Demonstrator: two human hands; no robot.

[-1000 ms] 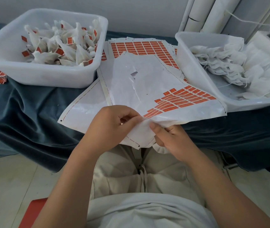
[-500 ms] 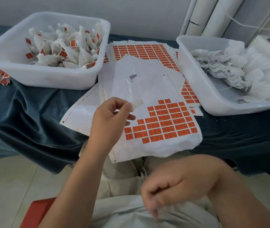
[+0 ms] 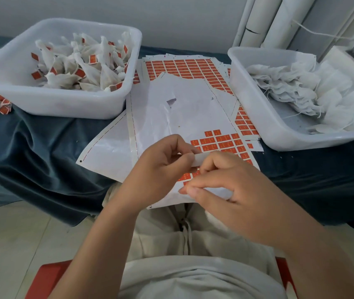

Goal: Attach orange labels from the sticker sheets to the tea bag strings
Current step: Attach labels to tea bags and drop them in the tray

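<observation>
Blue-draped table (image 3: 31, 147) carries everything. Fingers of the left hand (image 3: 161, 167) pinch a small white strip (image 3: 201, 158) over the sticker sheet (image 3: 182, 108)'s near edge. The right hand (image 3: 236, 190) curls beside it; I cannot tell whether it grips anything. Orange labels (image 3: 221, 143) sit on the sheet, with labelled tea bags (image 3: 81, 67) left of it and plain tea bags (image 3: 301, 89) right.

Pinches a white strip (image 3: 199, 158) with the left hand (image 3: 156, 169) above the sticker sheet (image 3: 171, 117). Holds the curled right hand (image 3: 236, 190) just beside it.
</observation>
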